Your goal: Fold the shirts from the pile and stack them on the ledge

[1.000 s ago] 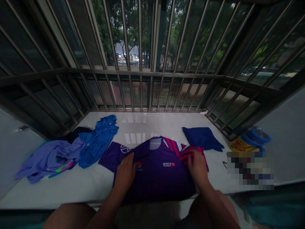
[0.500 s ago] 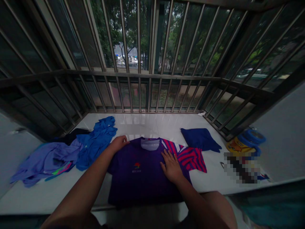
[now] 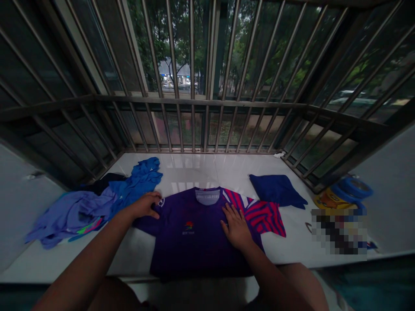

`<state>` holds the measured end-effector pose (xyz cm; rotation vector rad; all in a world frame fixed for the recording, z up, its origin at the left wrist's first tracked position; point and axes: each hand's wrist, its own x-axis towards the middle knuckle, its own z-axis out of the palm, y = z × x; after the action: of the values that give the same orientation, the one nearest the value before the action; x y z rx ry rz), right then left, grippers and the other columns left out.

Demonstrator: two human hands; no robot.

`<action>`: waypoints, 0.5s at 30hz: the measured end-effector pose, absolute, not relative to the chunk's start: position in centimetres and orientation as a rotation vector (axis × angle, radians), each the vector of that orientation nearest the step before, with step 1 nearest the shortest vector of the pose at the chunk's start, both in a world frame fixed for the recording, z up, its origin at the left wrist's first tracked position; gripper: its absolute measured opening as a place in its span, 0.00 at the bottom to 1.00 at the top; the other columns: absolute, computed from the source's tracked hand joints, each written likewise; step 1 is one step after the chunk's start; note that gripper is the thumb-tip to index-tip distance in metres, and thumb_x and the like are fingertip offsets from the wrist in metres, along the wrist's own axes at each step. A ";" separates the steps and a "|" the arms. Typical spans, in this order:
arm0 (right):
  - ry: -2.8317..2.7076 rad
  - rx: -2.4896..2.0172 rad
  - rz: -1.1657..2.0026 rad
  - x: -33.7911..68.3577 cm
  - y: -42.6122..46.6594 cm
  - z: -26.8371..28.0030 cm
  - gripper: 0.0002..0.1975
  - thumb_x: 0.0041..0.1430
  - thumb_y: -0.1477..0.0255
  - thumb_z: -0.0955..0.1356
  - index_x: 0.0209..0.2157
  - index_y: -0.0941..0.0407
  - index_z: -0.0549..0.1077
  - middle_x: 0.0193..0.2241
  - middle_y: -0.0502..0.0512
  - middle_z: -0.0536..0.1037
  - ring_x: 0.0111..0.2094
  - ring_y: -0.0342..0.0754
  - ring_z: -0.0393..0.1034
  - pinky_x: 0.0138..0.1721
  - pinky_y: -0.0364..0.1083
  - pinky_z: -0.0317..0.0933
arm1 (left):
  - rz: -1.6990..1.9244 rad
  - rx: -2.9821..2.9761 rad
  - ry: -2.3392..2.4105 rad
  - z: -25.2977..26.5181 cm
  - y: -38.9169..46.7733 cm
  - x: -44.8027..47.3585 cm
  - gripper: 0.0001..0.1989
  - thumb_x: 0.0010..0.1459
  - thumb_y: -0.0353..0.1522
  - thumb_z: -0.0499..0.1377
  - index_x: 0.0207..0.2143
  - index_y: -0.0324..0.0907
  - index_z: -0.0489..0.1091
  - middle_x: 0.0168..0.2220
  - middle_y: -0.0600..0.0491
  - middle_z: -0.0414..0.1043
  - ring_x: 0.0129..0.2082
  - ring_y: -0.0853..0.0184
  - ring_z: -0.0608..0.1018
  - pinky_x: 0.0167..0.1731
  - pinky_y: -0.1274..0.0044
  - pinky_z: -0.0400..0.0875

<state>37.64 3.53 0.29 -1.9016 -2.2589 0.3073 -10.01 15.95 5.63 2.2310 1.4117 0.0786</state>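
Note:
A purple T-shirt point(image 3: 181, 246) lies front up on the white ledge, its collar toward the window and a small colourful logo on the chest. Its sleeve on the right carries red and purple stripes; the one on the left is dark purple with a white mark. My left hand point(image 3: 144, 206) rests at that dark sleeve, thumb and fingers apart. Flat on the chest beside the striped sleeve is my right hand point(image 3: 236, 227), its fingers stretched out.
Crumpled blue point(image 3: 138, 183) and lavender point(image 3: 68, 216) clothes lie at the left. A folded navy garment point(image 3: 278, 190) is at the back right. Farther right stands a yellow and blue container point(image 3: 337, 196), near a blurred-out patch. Metal bars point(image 3: 207, 103) close off the window side.
My left hand has moved from the shoulder by the collar out to the left sleeve, which now lies spread outward. My right hand stays on the chest. The view has shifted slightly.

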 end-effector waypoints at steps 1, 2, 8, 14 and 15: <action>-2.260 -1.901 0.307 37.6 3.6 0.3 0.32 0.76 0.60 0.62 0.76 0.54 0.62 0.78 0.59 0.57 0.79 0.61 0.48 0.78 0.68 0.40 | 0.029 2.217 1.429 5.9 15.6 -10.5 0.24 0.40 0.50 0.75 0.33 0.46 0.76 0.53 0.47 0.80 0.57 0.49 0.78 0.63 0.66 0.67; -2.263 -1.899 0.304 37.7 3.6 0.2 0.32 0.76 0.59 0.61 0.76 0.54 0.62 0.78 0.59 0.57 0.79 0.62 0.48 0.78 0.68 0.40 | -0.013 2.197 1.460 6.2 15.3 -11.0 0.20 0.43 0.47 0.74 0.33 0.46 0.75 0.48 0.48 0.81 0.55 0.50 0.79 0.63 0.64 0.67; -2.270 -1.890 0.284 37.7 3.6 0.0 0.32 0.76 0.59 0.61 0.76 0.54 0.62 0.78 0.60 0.57 0.79 0.61 0.49 0.78 0.68 0.39 | -0.141 2.054 1.607 8.4 13.7 -13.2 0.19 0.40 0.40 0.69 0.38 0.46 0.77 0.38 0.51 0.82 0.43 0.50 0.82 0.46 0.67 0.75; -2.270 -1.901 0.257 37.6 3.6 -0.2 0.32 0.76 0.59 0.61 0.75 0.55 0.64 0.78 0.59 0.58 0.79 0.61 0.50 0.78 0.68 0.39 | -0.242 1.937 1.648 10.9 12.2 -14.5 0.14 0.36 0.43 0.70 0.22 0.46 0.75 0.24 0.53 0.76 0.31 0.52 0.80 0.36 0.67 0.74; -2.271 -1.905 0.249 37.6 3.6 -0.2 0.32 0.76 0.59 0.61 0.75 0.55 0.64 0.78 0.58 0.57 0.79 0.61 0.49 0.78 0.68 0.39 | -0.192 1.941 1.656 11.5 11.9 -14.4 0.16 0.38 0.46 0.70 0.24 0.46 0.76 0.27 0.52 0.78 0.34 0.52 0.81 0.38 0.68 0.75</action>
<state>37.59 3.64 -0.24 -1.9049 -2.2712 0.2489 -14.44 11.85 11.48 1.9414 1.6560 -0.1916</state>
